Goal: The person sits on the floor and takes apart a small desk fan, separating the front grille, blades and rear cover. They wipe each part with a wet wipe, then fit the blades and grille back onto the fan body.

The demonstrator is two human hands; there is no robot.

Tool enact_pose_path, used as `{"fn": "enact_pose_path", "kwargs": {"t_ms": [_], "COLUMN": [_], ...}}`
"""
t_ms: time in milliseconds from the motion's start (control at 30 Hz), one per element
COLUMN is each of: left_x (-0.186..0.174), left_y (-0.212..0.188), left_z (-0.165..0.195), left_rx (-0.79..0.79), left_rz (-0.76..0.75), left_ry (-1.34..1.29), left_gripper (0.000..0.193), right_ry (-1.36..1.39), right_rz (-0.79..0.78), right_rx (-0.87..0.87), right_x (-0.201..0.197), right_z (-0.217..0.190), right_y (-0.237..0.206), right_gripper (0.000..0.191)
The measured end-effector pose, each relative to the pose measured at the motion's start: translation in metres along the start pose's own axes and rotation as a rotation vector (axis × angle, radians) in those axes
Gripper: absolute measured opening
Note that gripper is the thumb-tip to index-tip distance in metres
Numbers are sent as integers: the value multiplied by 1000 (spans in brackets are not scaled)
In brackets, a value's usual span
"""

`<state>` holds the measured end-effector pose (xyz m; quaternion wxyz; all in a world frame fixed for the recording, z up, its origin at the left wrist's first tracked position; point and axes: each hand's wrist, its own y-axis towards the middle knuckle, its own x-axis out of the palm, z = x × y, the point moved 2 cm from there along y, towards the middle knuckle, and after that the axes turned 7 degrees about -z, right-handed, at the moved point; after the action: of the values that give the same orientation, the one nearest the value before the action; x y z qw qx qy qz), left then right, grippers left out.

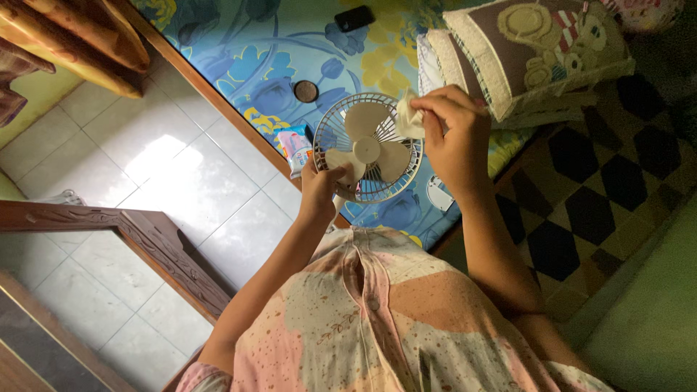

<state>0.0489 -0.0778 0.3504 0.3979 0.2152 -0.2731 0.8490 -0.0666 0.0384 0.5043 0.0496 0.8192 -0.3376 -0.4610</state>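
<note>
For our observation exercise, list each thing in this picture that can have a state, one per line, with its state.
Small fan: front guard off, blades bare, not blurred.
Cloth: crumpled, pressed on a blade.
Left hand: gripping the fan's lower edge.
Right hand: pinching the cloth.
Wipes pack: lying flat.
Phone: screen dark.

The fan (pixel 368 147), centre frame, had smooth matt cream plastic blades behind a thin wire grille. A soft white cloth (pixel 408 117) lay crumpled against it. The floor (pixel 145 156) at left was glossy pale tile; the bed frame (pixel 156 243) was carved dark wood.
</note>
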Motion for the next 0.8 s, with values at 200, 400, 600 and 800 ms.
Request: {"fn": "enact_pose_path", "kwargs": {"t_ms": [200, 400, 600, 800], "left_x": [8, -1, -4, -8], "left_y": [-11, -19, -20, -16], "left_z": [2, -1, -5, 7], "left_rx": [-29, 78, -42, 61], "left_rz": [-36, 0, 94, 133], "left_ry": [-19, -5, -60, -26], "left_gripper": [30, 36, 26, 27], "right_ry": [-59, 59, -92, 80], "right_rz": [18, -167, -295, -232], "right_rx": [-152, -243, -371, -201], "right_x": [37, 54, 55, 38], "right_z": [-10, -11, -24, -19], "right_y": [-3, -15, -39, -39], "right_gripper": [21, 18, 21, 21]}}
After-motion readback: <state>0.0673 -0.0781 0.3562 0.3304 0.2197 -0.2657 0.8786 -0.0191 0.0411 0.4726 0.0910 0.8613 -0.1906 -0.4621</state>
